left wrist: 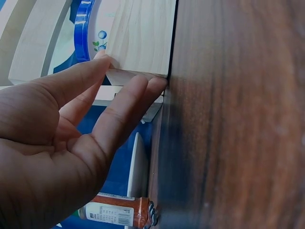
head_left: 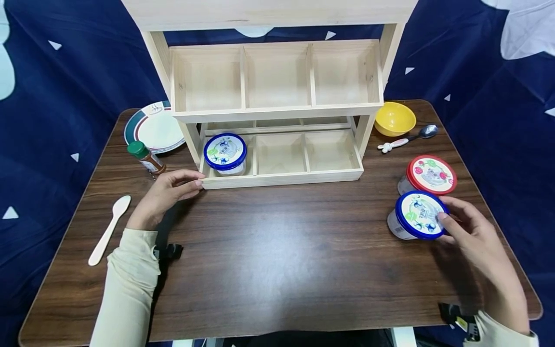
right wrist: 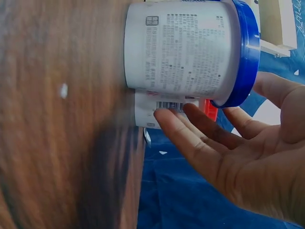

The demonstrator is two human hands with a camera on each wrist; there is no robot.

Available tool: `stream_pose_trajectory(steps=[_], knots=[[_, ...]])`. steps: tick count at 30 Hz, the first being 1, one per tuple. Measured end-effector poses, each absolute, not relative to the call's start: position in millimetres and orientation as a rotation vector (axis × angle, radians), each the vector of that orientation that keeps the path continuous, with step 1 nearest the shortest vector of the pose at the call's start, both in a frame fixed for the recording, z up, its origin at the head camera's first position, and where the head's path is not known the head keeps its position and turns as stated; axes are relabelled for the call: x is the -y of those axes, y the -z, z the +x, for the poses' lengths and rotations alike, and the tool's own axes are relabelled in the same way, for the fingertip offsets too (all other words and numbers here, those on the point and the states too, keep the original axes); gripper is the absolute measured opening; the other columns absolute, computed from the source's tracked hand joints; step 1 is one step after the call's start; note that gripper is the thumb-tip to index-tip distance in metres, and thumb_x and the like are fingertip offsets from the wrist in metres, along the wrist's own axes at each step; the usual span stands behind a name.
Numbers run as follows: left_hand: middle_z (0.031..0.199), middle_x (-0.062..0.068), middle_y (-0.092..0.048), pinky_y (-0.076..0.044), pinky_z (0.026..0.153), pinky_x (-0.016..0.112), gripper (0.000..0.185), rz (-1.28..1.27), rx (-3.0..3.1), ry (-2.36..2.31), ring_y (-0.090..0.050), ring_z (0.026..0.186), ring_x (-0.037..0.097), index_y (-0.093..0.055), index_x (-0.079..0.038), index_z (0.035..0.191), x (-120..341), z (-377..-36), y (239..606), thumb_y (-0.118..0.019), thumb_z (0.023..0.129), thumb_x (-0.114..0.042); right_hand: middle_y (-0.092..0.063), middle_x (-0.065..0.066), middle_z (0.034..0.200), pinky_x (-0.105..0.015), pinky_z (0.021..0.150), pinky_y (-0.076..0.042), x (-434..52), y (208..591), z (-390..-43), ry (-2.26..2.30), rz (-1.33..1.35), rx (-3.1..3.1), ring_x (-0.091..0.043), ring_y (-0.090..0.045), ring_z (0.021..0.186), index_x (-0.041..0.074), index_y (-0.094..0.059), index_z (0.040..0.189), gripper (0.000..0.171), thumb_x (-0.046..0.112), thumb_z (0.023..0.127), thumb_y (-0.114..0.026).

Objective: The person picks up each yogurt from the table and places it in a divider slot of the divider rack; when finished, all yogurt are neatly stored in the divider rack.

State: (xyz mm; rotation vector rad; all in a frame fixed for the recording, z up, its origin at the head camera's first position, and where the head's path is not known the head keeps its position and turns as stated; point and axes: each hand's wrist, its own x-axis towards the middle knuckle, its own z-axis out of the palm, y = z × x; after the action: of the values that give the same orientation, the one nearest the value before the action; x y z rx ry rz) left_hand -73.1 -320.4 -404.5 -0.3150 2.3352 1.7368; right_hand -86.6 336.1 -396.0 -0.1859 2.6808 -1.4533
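Note:
My right hand [head_left: 474, 236] is at a white tub with a blue lid [head_left: 420, 215], pinching the lid's right edge with the thumb over its top. In the right wrist view the lower fingers [right wrist: 186, 136] spread loosely beside the tub's printed wall. A red-lidded tub [head_left: 431, 174] stands just behind it. My left hand [head_left: 166, 193] touches the left front corner of the low wooden drawer [head_left: 282, 180], its fingertips at the panel's end. Inside that drawer's left compartment sits another blue-lidded tub [head_left: 225, 153].
Above is a three-part wooden tray [head_left: 277, 112]. To the left lie a plate [head_left: 160, 127], a green-capped spice jar [head_left: 147, 157] and a pale spoon [head_left: 109, 231]. A yellow bowl [head_left: 395, 119] and a spoon with a rabbit handle [head_left: 407, 140] are at the back right.

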Motion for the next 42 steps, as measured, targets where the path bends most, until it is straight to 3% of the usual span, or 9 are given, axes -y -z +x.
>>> stream_pose_trajectory(steps=[5,12,28,42], knots=[[0.128,0.004,-0.062,-0.061,0.099,0.027,0.037,-0.330,-2.317,-1.738,-0.071,0.105,0.005,-0.060,0.010,0.143,320,-74,405,-0.064,0.111,-0.007,-0.057,0.024,0.120,-0.017,0.068,-0.064,-335,402,-87,1.584,-0.184,-2.592,0.003,-0.064,0.092,0.028,-0.047,0.152,0.049,0.001,0.112,-0.056],[0.128,0.003,-0.062,-0.061,0.099,0.026,0.036,-0.311,-2.314,-1.742,-0.070,0.107,0.004,-0.060,0.008,0.143,322,-73,405,-0.063,0.111,-0.008,-0.057,0.009,0.117,-0.016,0.070,-0.063,-336,404,-87,1.742,-0.220,-2.451,-0.003,-0.061,0.092,0.017,-0.063,0.132,0.028,-0.001,0.113,-0.053],[0.122,-0.002,-0.067,-0.062,0.097,0.024,0.033,-0.305,-2.323,-1.758,-0.071,0.105,0.003,-0.064,0.007,0.140,323,-73,406,-0.065,0.110,-0.008,-0.046,-0.002,0.129,-0.017,0.076,-0.062,-329,415,-87,2.043,-0.137,-2.098,-0.008,-0.062,0.102,0.017,-0.059,0.136,0.028,0.001,0.114,-0.051],[0.120,-0.002,-0.066,-0.062,0.098,0.025,0.035,-0.319,-2.328,-1.766,-0.070,0.103,0.002,-0.060,0.012,0.141,319,-72,404,-0.063,0.111,-0.005,-0.048,-0.001,0.122,-0.016,0.073,-0.059,-329,415,-86,2.008,-0.127,-2.157,-0.008,-0.061,0.098,0.019,-0.057,0.138,0.029,0.003,0.115,-0.049]])
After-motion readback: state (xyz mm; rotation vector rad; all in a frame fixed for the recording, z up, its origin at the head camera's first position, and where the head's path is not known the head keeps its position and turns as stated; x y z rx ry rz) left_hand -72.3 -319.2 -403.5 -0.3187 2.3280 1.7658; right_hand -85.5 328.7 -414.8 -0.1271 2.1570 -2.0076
